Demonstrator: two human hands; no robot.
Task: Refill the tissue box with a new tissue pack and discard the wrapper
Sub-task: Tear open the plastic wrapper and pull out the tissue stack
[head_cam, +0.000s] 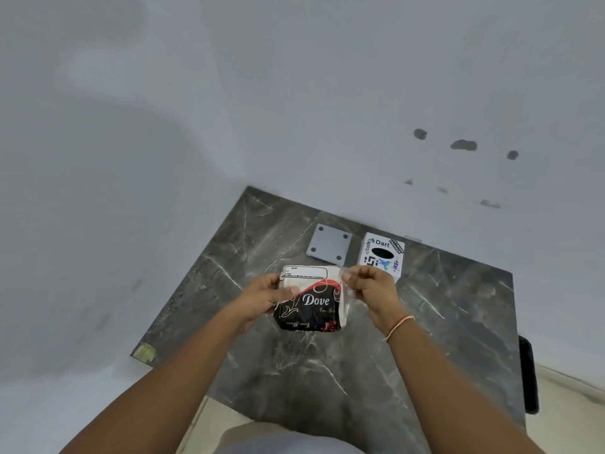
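A wrapped tissue pack (pixel 311 299), black, red and white with "Dove" printed on it, is held above the dark marble table (pixel 327 371). My left hand (pixel 266 294) grips its left edge. My right hand (pixel 371 288) pinches the clear plastic wrapper at the pack's upper right corner. Behind my right hand stands the white tissue box (pixel 382 255), covered in stickers, its dark oval slot facing up. A grey square lid or base plate (pixel 330 244) with a hole in each corner lies flat just left of the box.
The table sits in a corner of pale walls, which close it in at the back and left. A black object (pixel 529 375) hangs off the table's right edge. Pale floor shows below the near edge.
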